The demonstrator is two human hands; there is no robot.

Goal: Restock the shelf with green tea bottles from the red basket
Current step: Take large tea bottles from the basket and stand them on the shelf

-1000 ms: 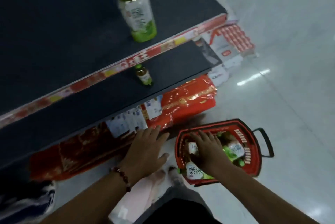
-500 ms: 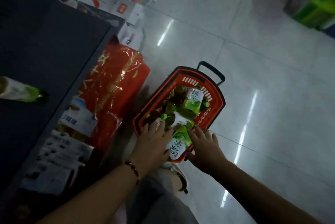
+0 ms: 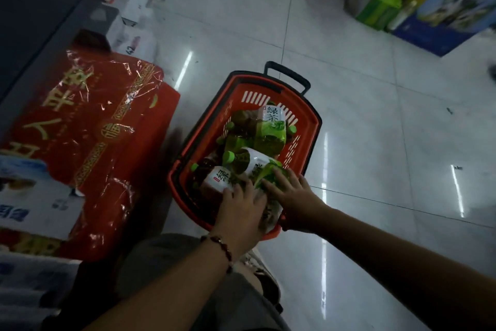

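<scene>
Hands: your left hand and right hand rest on bottles; grip unclear.
Advice: wrap one bottle fully before lifting from basket.

Both hands, left and right, rest on green tea bottles in the red basket.

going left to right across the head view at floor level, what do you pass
white and blue carton → red foil-wrapped gift box → red plastic basket holding green tea bottles → bare glossy white floor tiles
</scene>
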